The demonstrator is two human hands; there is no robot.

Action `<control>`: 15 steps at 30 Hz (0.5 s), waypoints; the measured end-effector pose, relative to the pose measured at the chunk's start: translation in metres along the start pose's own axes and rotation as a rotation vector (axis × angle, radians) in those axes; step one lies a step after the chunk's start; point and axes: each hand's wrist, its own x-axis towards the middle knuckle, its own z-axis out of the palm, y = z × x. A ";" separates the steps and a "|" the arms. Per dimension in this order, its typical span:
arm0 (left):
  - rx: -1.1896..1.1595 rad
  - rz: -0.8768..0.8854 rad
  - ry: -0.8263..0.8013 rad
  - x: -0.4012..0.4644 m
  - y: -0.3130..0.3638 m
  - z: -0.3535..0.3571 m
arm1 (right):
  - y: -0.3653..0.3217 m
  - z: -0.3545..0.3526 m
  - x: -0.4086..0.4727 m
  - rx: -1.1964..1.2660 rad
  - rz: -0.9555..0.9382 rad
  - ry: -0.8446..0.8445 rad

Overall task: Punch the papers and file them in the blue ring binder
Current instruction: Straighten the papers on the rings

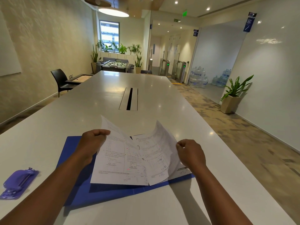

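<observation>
Papers (123, 161) are up off the binder (78, 189), held between our two hands above its open spread on the tabletop (162, 95). Our left hand (93, 142) has its fingers (103, 132) curled round the sheets' far left edge, and our right hand (190, 153) pinches the right-hand sheets at their outer edge, so both are grasping paper. Between the two grips the stack has fanned apart, and one ring (137, 146) shows through the gap, just below and between the hands. We judge that this is the risk: the sheets are not squared, so their punched holes may not line up, and pressing them onto the rings could tear a hole or leave a page missed. We cannot see the holes themselves, nor whether the ring is open. A loose sheet could also slip from the right pinch and slide across the smooth tabletop. The punch (19, 184) lies well out to the left of the left hand, apart from the binder.
</observation>
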 end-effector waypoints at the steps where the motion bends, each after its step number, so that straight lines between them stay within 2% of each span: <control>1: -0.007 -0.010 -0.007 0.000 0.001 -0.001 | -0.005 -0.002 0.001 -0.043 -0.007 -0.009; 6: 0.000 -0.041 -0.060 -0.004 0.005 -0.006 | -0.007 -0.013 0.002 -0.143 0.016 -0.077; 12: 0.022 -0.031 -0.080 -0.012 0.008 -0.002 | -0.007 -0.020 -0.003 0.061 0.001 0.000; 15: -0.047 -0.034 -0.050 -0.017 0.015 0.012 | -0.025 -0.015 -0.013 0.213 -0.042 0.009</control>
